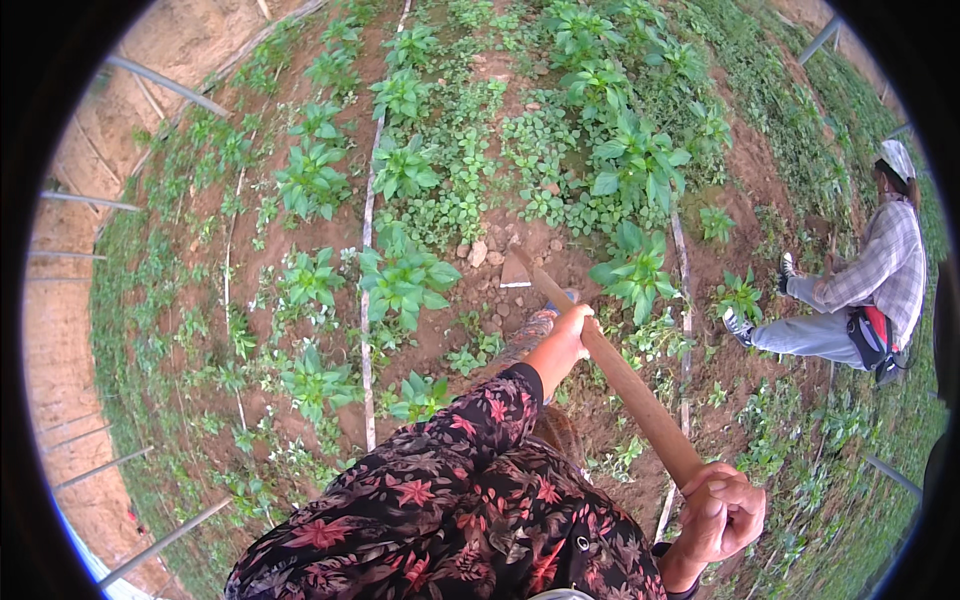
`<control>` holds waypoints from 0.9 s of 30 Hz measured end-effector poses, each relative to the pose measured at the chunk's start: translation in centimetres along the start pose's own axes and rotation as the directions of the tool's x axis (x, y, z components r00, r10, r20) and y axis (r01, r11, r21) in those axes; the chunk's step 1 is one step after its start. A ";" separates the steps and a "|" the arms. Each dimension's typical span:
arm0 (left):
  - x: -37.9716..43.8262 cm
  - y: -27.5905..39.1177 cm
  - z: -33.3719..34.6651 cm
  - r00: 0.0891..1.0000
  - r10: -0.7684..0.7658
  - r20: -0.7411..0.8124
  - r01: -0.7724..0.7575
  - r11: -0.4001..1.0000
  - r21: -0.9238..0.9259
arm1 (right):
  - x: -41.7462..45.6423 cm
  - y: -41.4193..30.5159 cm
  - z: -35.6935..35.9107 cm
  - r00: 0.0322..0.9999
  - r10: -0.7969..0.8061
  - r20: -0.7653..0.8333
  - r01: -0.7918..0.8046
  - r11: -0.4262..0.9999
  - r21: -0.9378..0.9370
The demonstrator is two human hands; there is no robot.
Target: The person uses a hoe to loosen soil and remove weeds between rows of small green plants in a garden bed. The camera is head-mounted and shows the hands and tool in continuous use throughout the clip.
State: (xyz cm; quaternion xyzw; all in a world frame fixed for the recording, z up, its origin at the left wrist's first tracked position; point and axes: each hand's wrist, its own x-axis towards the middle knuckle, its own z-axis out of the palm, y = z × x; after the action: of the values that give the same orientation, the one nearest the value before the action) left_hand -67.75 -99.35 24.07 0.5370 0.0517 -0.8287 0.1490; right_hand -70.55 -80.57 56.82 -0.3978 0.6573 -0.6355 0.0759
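Observation:
My left hand grips the wooden handle of a hoe about midway along it. Around the handle's near end my right hand is closed, at the lower right. The handle slants up and to the left towards the hoe's metal blade. That blade rests at bare, crumbly soil beside several small stones. One leafy crop plant grows to the left of the blade, and another to the right. My foot, in a blue shoe, partly shows behind the left hand.
Low weeds fill the strip ahead between crop rows. Pale drip lines run along the rows on both sides. At the right a person in a plaid shirt works among plants. Metal poles stand along the left edge.

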 end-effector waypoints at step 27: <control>5.6 -10.5 -9.5 0.949 0.013 -0.315 0.125 0.902 0.413 | -9.3 2.0 -8.6 -0.040 0.998 0.043 -0.384 0.024 -0.923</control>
State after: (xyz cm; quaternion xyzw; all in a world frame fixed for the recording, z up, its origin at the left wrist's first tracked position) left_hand -64.78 -88.13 14.22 0.6783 -0.0930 -0.7289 -0.0065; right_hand -70.41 -68.38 52.80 -0.1346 0.8244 0.0823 0.5436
